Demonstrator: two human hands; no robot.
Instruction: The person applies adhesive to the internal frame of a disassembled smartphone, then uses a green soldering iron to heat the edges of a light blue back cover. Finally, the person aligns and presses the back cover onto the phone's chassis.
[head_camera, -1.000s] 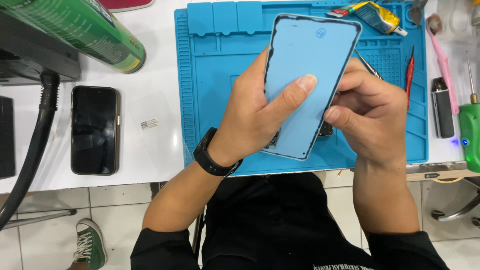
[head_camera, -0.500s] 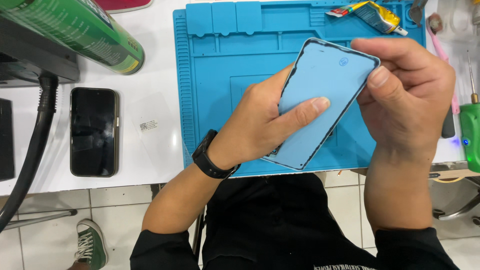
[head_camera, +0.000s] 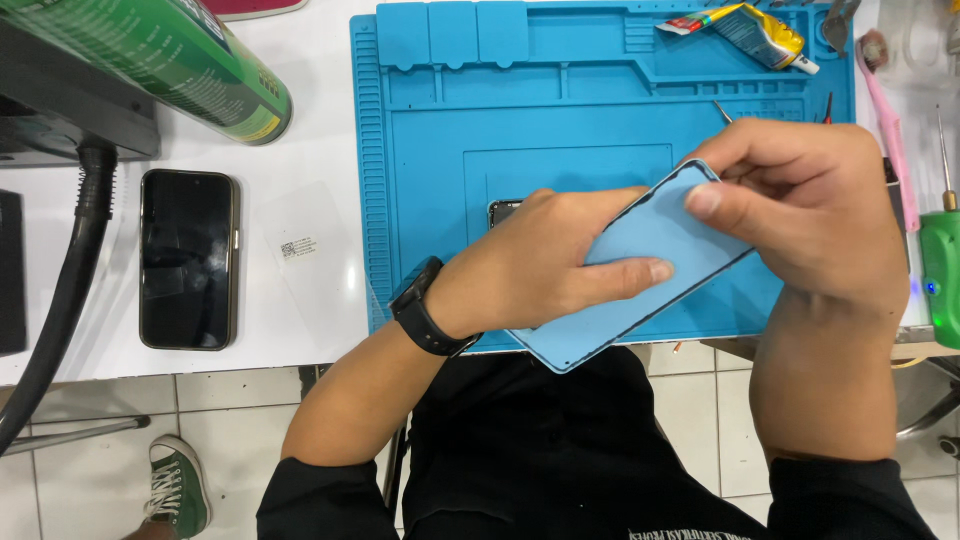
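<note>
Both my hands hold a flat phone screen panel (head_camera: 640, 270) covered in light blue film, tilted over the front of a blue work mat (head_camera: 560, 110). My left hand (head_camera: 540, 265), with a black watch on the wrist, grips the panel from the left with the thumb lying across its face. My right hand (head_camera: 800, 215) pinches the panel's upper right corner. A dark phone part (head_camera: 503, 211) peeks out on the mat behind my left hand.
A black phone (head_camera: 188, 258) lies face up on the white table left of the mat, beside a clear film sheet (head_camera: 310, 260). A green can (head_camera: 170, 55) and black hose (head_camera: 60, 300) sit at left. A glue tube (head_camera: 745, 27), pink tool (head_camera: 890, 130) and green tool (head_camera: 940, 275) lie at right.
The panel has turned clockwise from nearly upright to a low diagonal. My right hand moved from its lower right side up to its top right corner.
</note>
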